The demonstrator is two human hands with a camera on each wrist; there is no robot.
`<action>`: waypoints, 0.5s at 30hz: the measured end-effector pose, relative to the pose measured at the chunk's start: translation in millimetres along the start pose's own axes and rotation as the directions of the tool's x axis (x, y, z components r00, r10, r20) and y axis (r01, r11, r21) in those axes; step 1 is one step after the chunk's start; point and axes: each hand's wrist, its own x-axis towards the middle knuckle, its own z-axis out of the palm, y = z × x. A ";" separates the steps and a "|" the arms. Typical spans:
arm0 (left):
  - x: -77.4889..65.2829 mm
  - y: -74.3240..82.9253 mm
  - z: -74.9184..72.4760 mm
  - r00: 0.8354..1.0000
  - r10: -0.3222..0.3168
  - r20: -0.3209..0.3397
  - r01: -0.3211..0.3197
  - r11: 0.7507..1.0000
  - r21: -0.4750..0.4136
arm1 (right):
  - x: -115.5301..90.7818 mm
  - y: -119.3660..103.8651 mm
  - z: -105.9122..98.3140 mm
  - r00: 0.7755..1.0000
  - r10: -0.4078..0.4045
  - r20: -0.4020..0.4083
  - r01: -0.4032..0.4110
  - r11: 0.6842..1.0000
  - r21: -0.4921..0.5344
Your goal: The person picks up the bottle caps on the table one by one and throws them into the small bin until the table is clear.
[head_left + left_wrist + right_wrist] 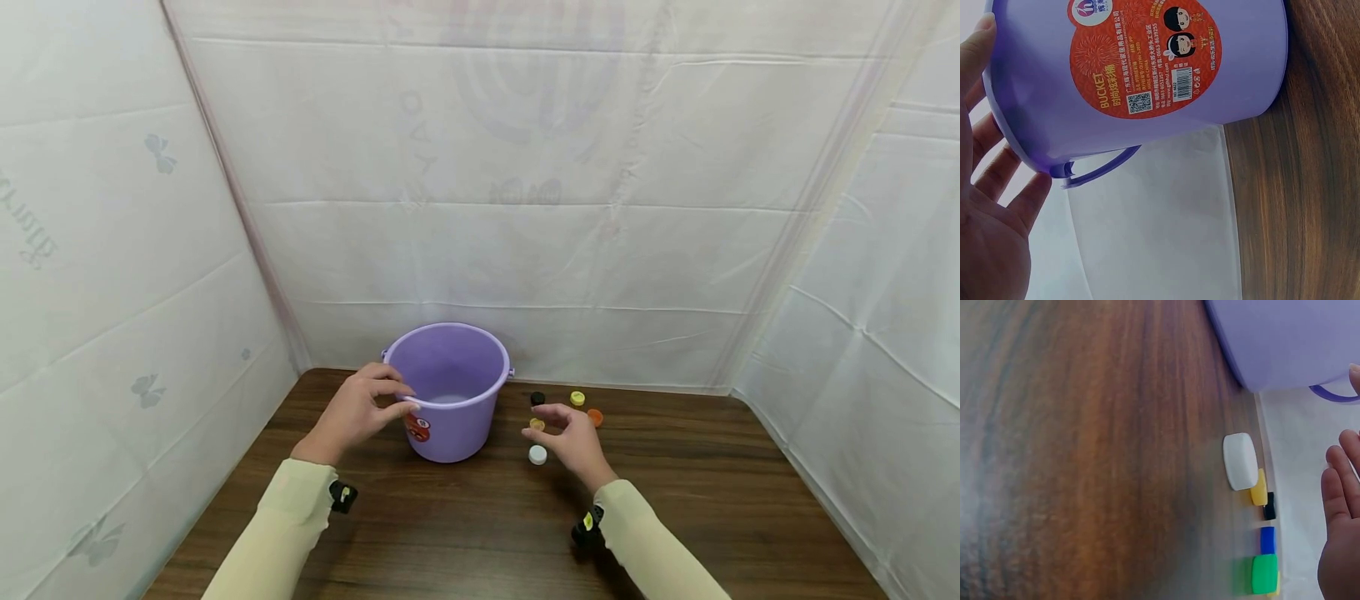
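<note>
A purple bucket (450, 442) stands upright on the table, with a red label (1147, 62) on its side. My left hand (363, 412) holds the near left of its rim, thumb and fingers on either side. Right of the bucket lie several bottle caps: white (537, 455), black (537, 398), yellow (577, 398), orange (595, 417) and a yellowish one (537, 425). Above them hovers my right hand (572, 437), thumb and fingers apart with nothing between them. A green cap (1264, 574) and a blue cap (1267, 540) show in the right wrist view; the hand hides them from the head view.
The dark wooden table (465, 533) carries the bucket and caps. White sheeting (562, 250) hangs close behind the table and along both sides. A purple handle (1104, 172) hangs from the bucket's rim.
</note>
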 end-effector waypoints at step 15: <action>0.0 -0.4 0.4 1.000 0.017 -0.009 -0.017 1.000 -0.002 | -5.4 12.7 1.5 0.998 0.009 0.060 -0.010 1.000 0.016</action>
